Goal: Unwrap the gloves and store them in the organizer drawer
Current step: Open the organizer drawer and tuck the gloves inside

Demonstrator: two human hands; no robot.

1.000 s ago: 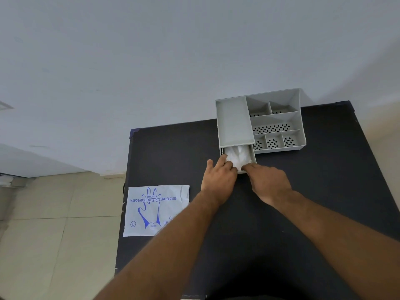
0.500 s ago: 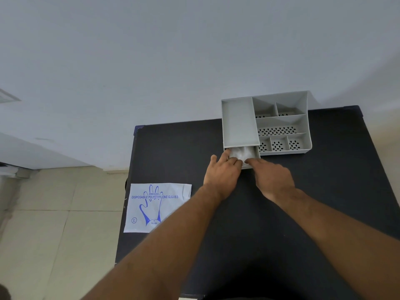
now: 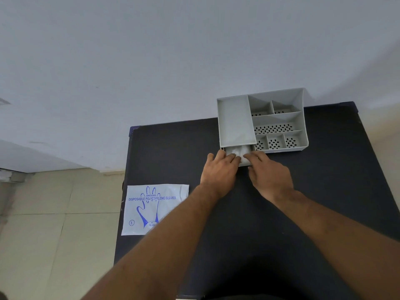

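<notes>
A grey organizer (image 3: 236,120) stands at the far edge of the black table (image 3: 324,191). Its drawer (image 3: 245,161) sticks out a short way at the front left. Crumpled clear gloves (image 3: 237,150) show in the narrow gap that remains. My left hand (image 3: 218,172) has its fingertips on the drawer's front left corner. My right hand (image 3: 269,175) has its fingers on the front right part of the drawer. The empty glove wrapper (image 3: 149,210), white with blue print, lies flat at the table's left edge.
The organizer's open compartments (image 3: 275,128) with perforated floors sit to the right of the drawer. A white wall rises behind the table. Tiled floor (image 3: 54,234) lies to the left.
The drawer has slid further into the organizer under both hands, and less of the gloves shows. Both hands have moved forward with it.
</notes>
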